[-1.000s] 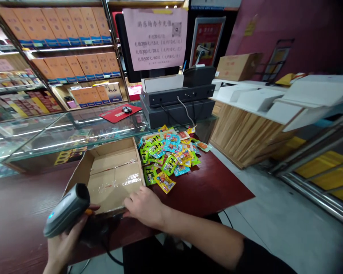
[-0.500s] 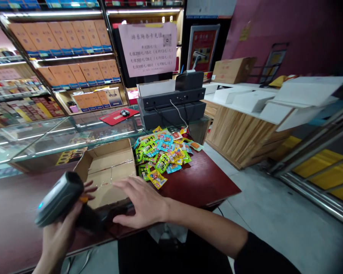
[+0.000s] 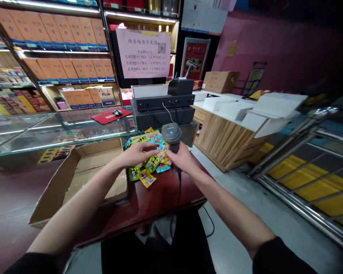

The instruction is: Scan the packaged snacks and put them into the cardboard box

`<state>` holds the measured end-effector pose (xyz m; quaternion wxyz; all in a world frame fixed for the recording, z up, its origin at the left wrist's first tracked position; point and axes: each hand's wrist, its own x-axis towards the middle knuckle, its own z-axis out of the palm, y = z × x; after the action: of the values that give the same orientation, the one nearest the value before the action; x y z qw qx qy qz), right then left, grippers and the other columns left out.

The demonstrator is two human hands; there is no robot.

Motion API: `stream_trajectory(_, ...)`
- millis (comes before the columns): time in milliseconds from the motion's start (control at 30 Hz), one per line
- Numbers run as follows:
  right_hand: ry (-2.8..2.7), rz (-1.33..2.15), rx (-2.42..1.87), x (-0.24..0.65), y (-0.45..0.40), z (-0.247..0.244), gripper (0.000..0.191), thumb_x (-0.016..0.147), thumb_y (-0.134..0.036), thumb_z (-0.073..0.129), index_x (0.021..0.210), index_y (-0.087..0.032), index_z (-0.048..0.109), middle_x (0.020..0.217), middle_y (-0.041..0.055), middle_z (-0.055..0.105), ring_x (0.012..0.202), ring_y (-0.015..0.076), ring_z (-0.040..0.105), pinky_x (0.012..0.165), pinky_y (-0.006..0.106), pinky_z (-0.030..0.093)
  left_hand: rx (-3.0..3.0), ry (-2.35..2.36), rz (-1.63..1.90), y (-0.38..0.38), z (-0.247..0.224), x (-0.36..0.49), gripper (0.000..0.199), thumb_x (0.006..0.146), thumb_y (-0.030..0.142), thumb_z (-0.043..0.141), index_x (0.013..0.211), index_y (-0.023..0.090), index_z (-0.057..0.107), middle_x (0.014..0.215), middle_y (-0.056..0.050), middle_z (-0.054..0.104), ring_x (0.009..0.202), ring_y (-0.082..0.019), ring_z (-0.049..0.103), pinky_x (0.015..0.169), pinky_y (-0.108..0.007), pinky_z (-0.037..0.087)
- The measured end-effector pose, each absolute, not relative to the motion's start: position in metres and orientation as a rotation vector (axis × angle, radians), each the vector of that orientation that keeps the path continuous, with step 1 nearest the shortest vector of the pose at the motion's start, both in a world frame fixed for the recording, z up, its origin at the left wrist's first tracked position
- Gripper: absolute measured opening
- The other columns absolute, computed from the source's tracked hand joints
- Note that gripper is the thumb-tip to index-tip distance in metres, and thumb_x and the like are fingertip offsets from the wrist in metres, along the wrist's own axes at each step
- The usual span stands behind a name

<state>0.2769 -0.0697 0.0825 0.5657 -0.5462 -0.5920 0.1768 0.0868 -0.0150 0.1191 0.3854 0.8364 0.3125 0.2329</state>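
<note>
A heap of small green, yellow and blue snack packets point(image 3: 153, 163) lies on the dark red table point(image 3: 171, 194). My right hand point(image 3: 181, 155) grips a dark handheld scanner point(image 3: 171, 133) upright at the heap's right side; its head shows a blue light and its cable hangs down. Over the left part of the heap is my left hand point(image 3: 140, 153), fingers stretched out to the right and holding nothing visible. Left of the packets, partly behind my left forearm, sits a shallow cardboard box point(image 3: 95, 154).
Behind the heap stands a black cash register unit point(image 3: 162, 116). A red mouse pad point(image 3: 101, 117) with a mouse lies on the glass counter point(image 3: 60, 127). At the right are a wooden cabinet point(image 3: 223, 140) and a metal railing point(image 3: 288, 194).
The scanner has passed from my left hand to my right and moved over the packets. My left hand has moved right, onto the heap. The camera view has shifted, and the box stands more askew.
</note>
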Motion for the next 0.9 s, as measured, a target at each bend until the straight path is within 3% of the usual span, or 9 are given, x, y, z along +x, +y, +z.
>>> stream_trajectory(100,-1.333,0.714,-1.299,0.314,-0.058,0.084,0.027,0.076,-0.043,0.066,0.081,-0.019,0.055,0.047,-0.0062,0.048,0.039,0.0107,0.043,0.042,0.025,0.039,2.313,1.154,0.567,0.027,0.104,0.096,0.036,0.086,0.037,0.055,0.112,0.017,0.069,0.101,-0.010,0.073,0.093,-0.024,0.068,0.086,-0.034,0.050)
stream_trajectory(167,-1.373,0.892,-1.231,0.329,-0.052,0.084,0.031,0.076,-0.046,0.066,0.083,-0.018,0.056,0.042,-0.0079,0.046,0.036,0.0092,0.040,0.039,0.023,0.036,2.413,1.365,0.573,0.046,0.088,0.106,0.036,0.086,0.035,0.055,0.113,0.014,0.069,0.103,-0.013,0.072,0.098,-0.027,0.066,0.088,-0.035,0.048)
stream_trajectory(333,-1.389,0.916,-1.182,0.334,-0.040,0.068,0.027,0.076,-0.041,0.066,0.083,-0.017,0.056,0.050,-0.0037,0.056,0.040,0.0111,0.051,0.043,0.024,0.043,2.479,1.552,0.618,0.061,0.053,0.126,0.057,0.081,0.046,0.063,0.126,0.010,0.057,0.108,-0.019,0.068,0.108,-0.032,0.060,0.090,-0.038,0.045)
stream_trajectory(467,-1.364,0.915,-1.186,0.325,-0.033,0.050,0.022,0.077,-0.038,0.062,0.084,-0.017,0.058,0.056,-0.0019,0.060,0.042,0.0122,0.053,0.044,0.026,0.046,2.484,1.484,0.708,0.066,0.038,0.132,0.061,0.077,0.036,0.069,0.133,0.016,0.053,0.105,-0.015,0.069,0.108,-0.031,0.057,0.089,-0.037,0.044)
stream_trajectory(600,-1.385,0.947,-1.178,0.315,-0.015,0.047,0.021,0.078,-0.038,0.063,0.085,-0.019,0.058,0.055,-0.0019,0.058,0.043,0.0128,0.051,0.043,0.027,0.044,2.278,1.401,0.783,0.073,0.034,0.131,0.048,0.076,0.028,0.069,0.121,0.016,0.063,0.095,-0.009,0.071,0.091,-0.024,0.062,0.079,-0.032,0.046)
stream_trajectory(733,-1.435,0.936,-1.183,0.308,0.014,0.067,0.027,0.074,-0.045,0.067,0.081,-0.021,0.059,0.055,-0.0014,0.057,0.047,0.0146,0.051,0.048,0.030,0.045,2.078,1.322,0.819,0.086,0.043,0.117,0.027,0.073,0.030,0.069,0.094,0.013,0.074,0.077,-0.004,0.071,0.074,-0.020,0.064,0.069,-0.029,0.048)
stream_trajectory(900,-1.587,0.936,-1.223,0.308,0.036,0.097,0.031,0.069,-0.044,0.073,0.083,-0.020,0.059,0.068,0.0018,0.065,0.064,0.0181,0.061,0.063,0.034,0.052,1.557,1.097,1.190,0.111,0.066,0.079,0.035,0.068,0.040,0.074,0.091,0.013,0.075,0.083,-0.005,0.074,0.070,-0.018,0.066,0.066,-0.029,0.054)
